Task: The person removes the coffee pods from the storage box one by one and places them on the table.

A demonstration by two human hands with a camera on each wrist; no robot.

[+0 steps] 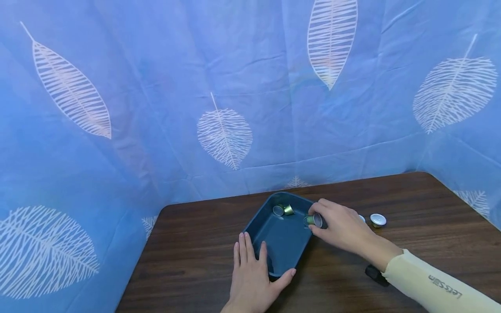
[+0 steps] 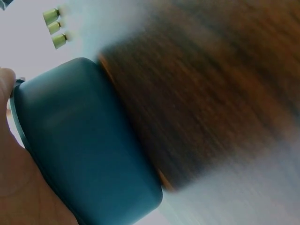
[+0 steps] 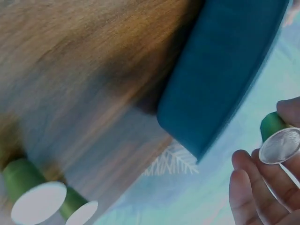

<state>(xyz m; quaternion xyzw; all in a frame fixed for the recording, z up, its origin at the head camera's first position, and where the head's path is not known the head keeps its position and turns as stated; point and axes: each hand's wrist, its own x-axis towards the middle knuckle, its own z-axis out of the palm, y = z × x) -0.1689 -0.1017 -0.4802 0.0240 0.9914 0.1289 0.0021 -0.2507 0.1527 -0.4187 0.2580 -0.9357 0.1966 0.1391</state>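
Note:
A dark teal tray (image 1: 279, 248) stands on the table, with two green coffee capsules lying at its far end; the nearer-left capsule (image 1: 278, 211) shows its foil lid. My left hand (image 1: 250, 278) rests on the near end of the tray, fingers straight and spread, thumb at the rim. Over the tray's right rim, my right hand (image 1: 332, 221) pinches another green coffee capsule (image 1: 316, 220) between thumb and fingers. In the right wrist view the foil lid of this held capsule (image 3: 280, 145) faces the camera.
Right of the tray, a coffee capsule (image 1: 378, 220) stands lid up on the brown wooden table (image 1: 188, 252), and a second one (image 1: 362, 218) is partly hidden behind my right hand. A blue cloth (image 1: 164, 108) with white leaves hangs behind the table. A black device (image 1: 376, 275) sits by my right wrist.

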